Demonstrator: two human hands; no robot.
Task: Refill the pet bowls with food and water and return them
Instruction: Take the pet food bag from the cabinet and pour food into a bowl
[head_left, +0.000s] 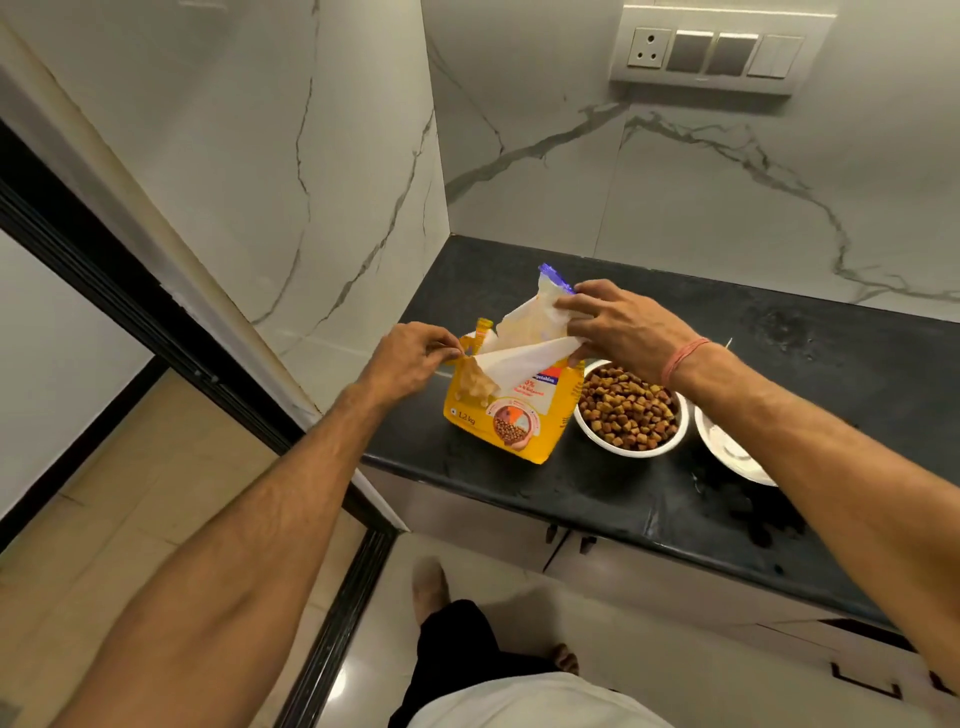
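I see a yellow printed pet-food bag (511, 415) standing upright on the black stone countertop (675, 499), close to its near-left edge and not far from the corner of the white marble-veined wall (675, 197). The bag's top is open, its pale inner lining folded outward. My left hand (410, 358) pinches the bag's upper left corner between thumb and fingertips, the other fingers curled. My right hand (618, 322) grips the raised white flap at the bag's upper right, fingers wrapped over the lining; a red thread band (683, 358) circles that wrist.

Just right of the bag, touching or nearly touching it, sits a round white bowl filled with brown kibble (628, 410). Further right, a second white bowl (727, 449) is mostly hidden behind my right forearm; I cannot tell what it holds, though its inside looks pale.

On the far wall, high and to the right, is a grey switch plate with a socket (717, 49). Below the counter are pale cabinet fronts with dark handles (587, 543).
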